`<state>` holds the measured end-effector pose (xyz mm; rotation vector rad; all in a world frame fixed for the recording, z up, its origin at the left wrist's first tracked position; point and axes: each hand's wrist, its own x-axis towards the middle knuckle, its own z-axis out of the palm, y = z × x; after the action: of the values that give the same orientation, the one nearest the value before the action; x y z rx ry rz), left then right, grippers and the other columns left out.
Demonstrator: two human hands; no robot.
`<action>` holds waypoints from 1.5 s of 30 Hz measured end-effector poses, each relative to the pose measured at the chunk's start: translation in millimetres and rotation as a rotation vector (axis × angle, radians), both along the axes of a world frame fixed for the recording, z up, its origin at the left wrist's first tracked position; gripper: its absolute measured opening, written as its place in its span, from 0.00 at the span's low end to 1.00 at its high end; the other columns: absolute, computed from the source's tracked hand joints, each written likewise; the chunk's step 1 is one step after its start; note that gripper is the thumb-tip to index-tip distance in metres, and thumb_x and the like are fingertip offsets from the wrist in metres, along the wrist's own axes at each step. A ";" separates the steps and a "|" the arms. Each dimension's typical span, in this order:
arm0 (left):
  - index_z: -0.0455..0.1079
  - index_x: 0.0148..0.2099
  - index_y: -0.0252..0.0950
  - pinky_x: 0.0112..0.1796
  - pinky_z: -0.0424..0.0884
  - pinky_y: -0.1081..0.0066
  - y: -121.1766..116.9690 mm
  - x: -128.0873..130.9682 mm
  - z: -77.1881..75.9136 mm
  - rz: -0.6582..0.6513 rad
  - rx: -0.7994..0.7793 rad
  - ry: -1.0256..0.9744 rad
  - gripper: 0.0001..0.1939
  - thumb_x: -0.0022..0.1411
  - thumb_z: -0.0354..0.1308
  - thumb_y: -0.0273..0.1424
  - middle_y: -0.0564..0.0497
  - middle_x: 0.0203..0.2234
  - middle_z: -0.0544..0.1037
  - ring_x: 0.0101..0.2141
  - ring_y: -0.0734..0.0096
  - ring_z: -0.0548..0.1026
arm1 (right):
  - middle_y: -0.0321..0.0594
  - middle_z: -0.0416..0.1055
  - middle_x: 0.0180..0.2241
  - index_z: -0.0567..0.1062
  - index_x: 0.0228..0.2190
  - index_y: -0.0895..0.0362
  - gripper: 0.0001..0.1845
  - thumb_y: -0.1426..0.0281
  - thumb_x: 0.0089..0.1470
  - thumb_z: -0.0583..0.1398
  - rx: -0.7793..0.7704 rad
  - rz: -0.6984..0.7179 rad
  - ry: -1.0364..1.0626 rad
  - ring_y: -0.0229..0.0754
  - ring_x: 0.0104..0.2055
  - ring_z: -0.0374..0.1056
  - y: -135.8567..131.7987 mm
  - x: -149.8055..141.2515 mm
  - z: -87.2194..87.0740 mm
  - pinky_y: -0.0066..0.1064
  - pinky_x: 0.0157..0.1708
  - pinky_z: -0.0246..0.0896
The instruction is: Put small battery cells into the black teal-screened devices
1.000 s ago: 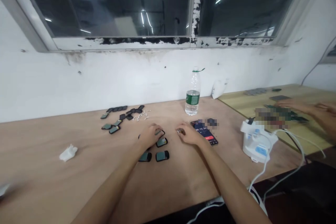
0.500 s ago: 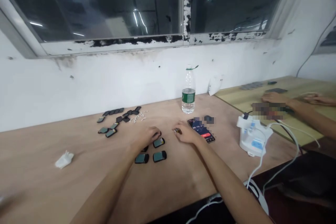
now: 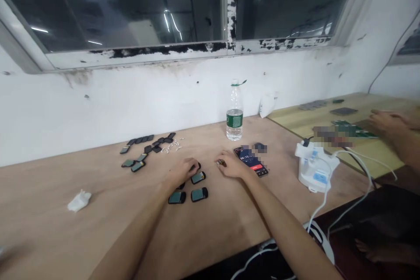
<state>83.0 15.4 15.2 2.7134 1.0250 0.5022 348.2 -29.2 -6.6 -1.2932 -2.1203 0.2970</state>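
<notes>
On the tabletop, my left hand (image 3: 183,172) is closed, its fingertips on the dark edge of a small black case (image 3: 198,166) that they mostly cover. Just in front lie similar black cases with grey-green panels: one (image 3: 198,178) by the fingers, another (image 3: 199,194) nearer me, a third (image 3: 177,197) to its left. A further one is partly hidden beneath my left hand. To the right, my right hand (image 3: 230,164) is pinched around a small shiny piece (image 3: 221,162) too small to name, held just above or against the table.
Several black cases (image 3: 138,166) and dark pieces (image 3: 157,145) lie at the back left beside small white bits (image 3: 171,146). A water bottle (image 3: 234,118), a phone (image 3: 252,162) running a timer, a white power strip (image 3: 315,170) and crumpled tissue (image 3: 79,201) surround my hands. A co-worker's hands (image 3: 387,122) are at far right.
My hands keep nearly the same pose and place. The co-worker's hand has drawn back to the right, showing a green board. The view has shifted slightly.
</notes>
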 end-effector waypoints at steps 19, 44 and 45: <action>0.76 0.41 0.39 0.46 0.74 0.65 6.8 -3.8 -0.7 -0.030 0.000 -0.013 0.08 0.69 0.55 0.32 0.48 0.40 0.83 0.41 0.62 0.80 | 0.47 0.77 0.43 0.82 0.38 0.58 0.16 0.82 0.49 0.62 0.006 0.025 0.031 0.49 0.48 0.70 -0.7 3.8 1.8 0.37 0.53 0.64; 0.79 0.53 0.45 0.53 0.75 0.59 -52.9 -97.8 2.7 0.050 -0.034 -0.064 0.15 0.71 0.55 0.39 0.46 0.51 0.78 0.51 0.56 0.77 | 0.43 0.77 0.40 0.79 0.40 0.55 0.09 0.70 0.55 0.65 0.084 0.033 0.280 0.46 0.43 0.73 -6.2 -8.0 9.2 0.38 0.47 0.67; 0.79 0.54 0.46 0.53 0.75 0.59 -52.8 -99.2 3.3 0.057 -0.040 -0.055 0.15 0.71 0.55 0.39 0.46 0.51 0.78 0.51 0.57 0.77 | 0.43 0.78 0.40 0.78 0.40 0.55 0.09 0.69 0.55 0.65 0.084 0.026 0.294 0.46 0.44 0.73 -6.7 -8.7 9.5 0.38 0.47 0.67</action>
<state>-16.1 -37.4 18.5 2.6265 1.0885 0.5565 339.6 -35.9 2.9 -1.1005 -1.8813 0.3802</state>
